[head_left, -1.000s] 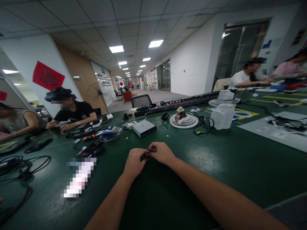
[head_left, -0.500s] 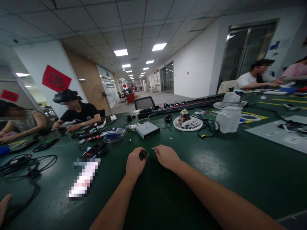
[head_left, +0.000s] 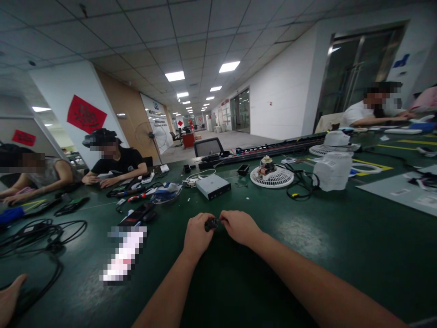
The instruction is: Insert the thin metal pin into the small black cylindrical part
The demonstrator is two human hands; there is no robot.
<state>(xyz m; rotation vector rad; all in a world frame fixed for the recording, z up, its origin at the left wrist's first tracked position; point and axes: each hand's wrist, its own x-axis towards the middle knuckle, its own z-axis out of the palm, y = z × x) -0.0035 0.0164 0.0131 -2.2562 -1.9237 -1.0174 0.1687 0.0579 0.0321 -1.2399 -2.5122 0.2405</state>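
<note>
My left hand (head_left: 198, 233) is closed around a small black round part (head_left: 211, 223), whose open end faces right. From the other side my right hand (head_left: 238, 226) pinches a thin metal piece (head_left: 219, 220) at the part's end. Whether the two touch is too small to tell. Both hands are just above the dark green table (head_left: 225, 282). Beyond them lies a silver and black box-shaped drive (head_left: 214, 187), with a small black tray (head_left: 243, 170) behind it to the right.
A white fan grille (head_left: 272, 176) with a motor, black cables (head_left: 302, 184) and a white housing (head_left: 331, 171) stand right. Left are a phone-like black device (head_left: 138, 215), a bag of parts (head_left: 166, 192) and coiled cables (head_left: 44, 234). Another person's hand (head_left: 12, 294) shows bottom left.
My hands have come closer together, and the thin metal piece is now at the black part's end. The view has shifted slightly, and the other person's hand at the left edge shows more.
</note>
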